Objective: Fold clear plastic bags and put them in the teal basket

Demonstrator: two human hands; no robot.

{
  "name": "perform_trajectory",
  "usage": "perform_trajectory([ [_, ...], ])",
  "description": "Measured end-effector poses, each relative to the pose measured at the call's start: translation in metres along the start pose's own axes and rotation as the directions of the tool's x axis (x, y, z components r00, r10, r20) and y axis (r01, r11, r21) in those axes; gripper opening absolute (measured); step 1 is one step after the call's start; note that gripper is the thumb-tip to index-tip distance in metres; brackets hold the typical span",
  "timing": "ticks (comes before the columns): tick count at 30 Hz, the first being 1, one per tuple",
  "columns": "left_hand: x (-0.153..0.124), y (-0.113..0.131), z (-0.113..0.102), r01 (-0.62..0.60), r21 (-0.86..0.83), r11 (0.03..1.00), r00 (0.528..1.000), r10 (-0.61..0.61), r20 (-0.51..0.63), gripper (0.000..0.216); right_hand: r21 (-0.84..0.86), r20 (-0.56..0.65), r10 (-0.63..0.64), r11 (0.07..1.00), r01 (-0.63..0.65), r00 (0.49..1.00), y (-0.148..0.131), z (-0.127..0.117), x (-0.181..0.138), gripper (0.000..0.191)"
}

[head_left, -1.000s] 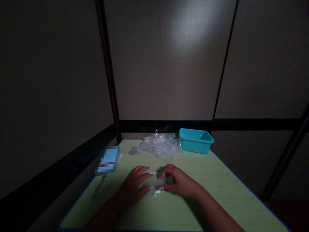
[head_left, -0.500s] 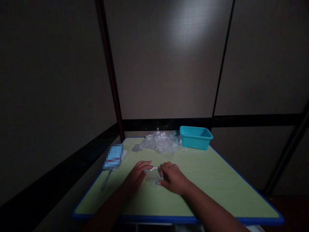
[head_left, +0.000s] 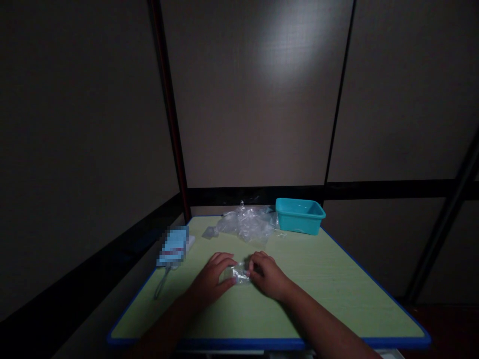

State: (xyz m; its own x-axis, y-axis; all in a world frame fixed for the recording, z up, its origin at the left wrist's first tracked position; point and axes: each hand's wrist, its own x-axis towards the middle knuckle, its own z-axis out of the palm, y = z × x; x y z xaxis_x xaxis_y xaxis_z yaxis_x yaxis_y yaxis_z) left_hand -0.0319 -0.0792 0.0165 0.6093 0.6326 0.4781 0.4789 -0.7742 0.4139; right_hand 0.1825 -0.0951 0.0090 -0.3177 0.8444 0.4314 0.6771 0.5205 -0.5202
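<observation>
A small clear plastic bag (head_left: 240,275), shiny and slightly crumpled, lies low over the table between my two hands. My left hand (head_left: 214,275) holds its left side, thumb on the near edge and fingers at the far edge. At the right end, my right hand (head_left: 268,273) pinches the bag between thumb and curled fingers. Farther back is a heap of clear plastic bags (head_left: 249,224), with one small flat bag (head_left: 210,232) at its left.
The pale green table (head_left: 329,299) has a blue edge. A turquoise plastic basket (head_left: 300,217) stands at the back right beside the heap. At the left edge lies a blurred-out light blue object (head_left: 174,246) with a strap (head_left: 161,283). Dark wall panels (head_left: 254,114) rise behind.
My left thumb has moved down and right onto the bag's near edge. My right thumb has drawn in toward its fingers. The bag now looks more bunched, and the view has shifted slightly.
</observation>
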Motion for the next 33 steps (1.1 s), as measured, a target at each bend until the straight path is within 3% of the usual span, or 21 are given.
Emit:
perform_trajectory([
  [7,0.013,0.000,0.012,-0.020,-0.009,1.000,1.000,0.020,-0.012,0.017,0.019,-0.036,-0.026,0.999,0.027,0.999,0.001,0.001,0.001,0.004],
  [13,0.016,-0.008,0.020,-0.031,-0.043,0.999,0.995,0.027,-0.094,0.007,0.013,-0.010,-0.051,0.999,0.052,0.999,-0.002,-0.004,-0.001,0.008],
  [18,0.014,-0.009,0.017,-0.021,-0.054,0.998,0.993,0.014,-0.114,0.014,-0.064,0.078,-0.089,0.993,0.095,0.993,-0.006,-0.010,-0.005,0.017],
  [25,0.013,-0.008,0.016,-0.011,-0.060,0.998,0.994,0.005,-0.107,0.020,-0.139,0.111,-0.163,0.974,0.178,0.980,-0.009,-0.011,-0.008,0.028],
  [33,0.013,-0.007,0.016,0.019,-0.051,0.999,0.992,-0.025,-0.127,0.025,-0.185,0.178,-0.186,0.958,0.219,0.966,-0.015,-0.011,-0.010,0.015],
])
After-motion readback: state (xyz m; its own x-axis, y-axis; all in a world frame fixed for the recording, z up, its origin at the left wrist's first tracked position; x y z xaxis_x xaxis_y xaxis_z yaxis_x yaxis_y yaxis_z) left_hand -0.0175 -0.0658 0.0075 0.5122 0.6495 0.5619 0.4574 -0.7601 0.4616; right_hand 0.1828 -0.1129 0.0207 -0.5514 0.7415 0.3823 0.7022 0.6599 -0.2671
